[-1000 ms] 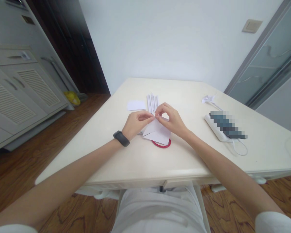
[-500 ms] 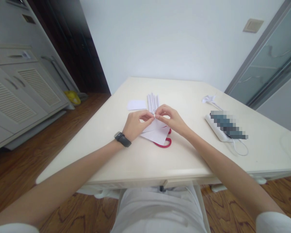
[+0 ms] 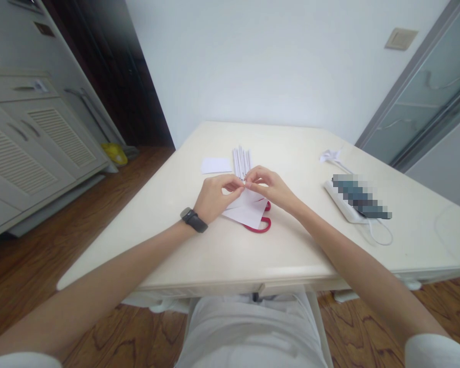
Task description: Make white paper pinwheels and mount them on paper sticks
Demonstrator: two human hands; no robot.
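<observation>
My left hand (image 3: 218, 193), with a dark watch (image 3: 193, 220) on the wrist, pinches with thumb and index finger. Opposite it, my right hand (image 3: 272, 188) pinches too, and the fingertips of both hands nearly meet. Between them they grip the upper part of a white piece of paper (image 3: 247, 212); the exact spot is hidden by the fingers. A slit or edge line runs across the paper's left side. Under its lower right part show the red handles of a pair of scissors (image 3: 267, 225). Just beyond the fingers lie several thin white rolled sticks (image 3: 241, 159).
A white paper rectangle (image 3: 216, 165) lies left of the sticks. On the right are a white paper pinwheel on a stick (image 3: 330, 156) and a blurred-out device on a white base (image 3: 341, 204) with a cable (image 3: 379, 240). The table (image 3: 168, 245) meets the wall behind.
The paper has shifted very slightly left over the scissors. Both hands keep their pinch, with only small finger movements; the things around them stay put.
</observation>
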